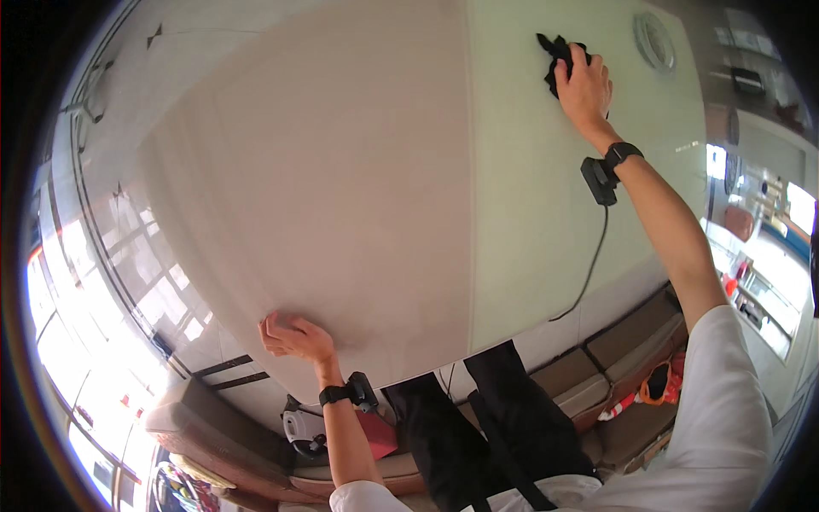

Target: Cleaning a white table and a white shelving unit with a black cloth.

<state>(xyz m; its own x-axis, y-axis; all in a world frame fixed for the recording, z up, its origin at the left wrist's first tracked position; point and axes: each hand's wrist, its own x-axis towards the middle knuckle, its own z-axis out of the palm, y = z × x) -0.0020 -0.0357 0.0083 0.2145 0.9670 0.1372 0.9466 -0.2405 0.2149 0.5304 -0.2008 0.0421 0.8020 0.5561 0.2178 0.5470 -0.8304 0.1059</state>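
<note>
My right hand presses a crumpled black cloth onto the pale green part of a large glossy tabletop. A round clear glass or plastic object lies to the right of that hand, near the far right edge. At the near left edge is my left hand, fingers loosely curled, over or on the beige-grey part of the tabletop; whether it touches is unclear. No object shows in it. Each wrist wears a black strap with a small black device, and a cable runs from the right one.
A brown sofa runs along the near side behind my legs. On it are a white and black appliance, a red box and an orange-and-red item. Glossy tiled floor lies left of the table.
</note>
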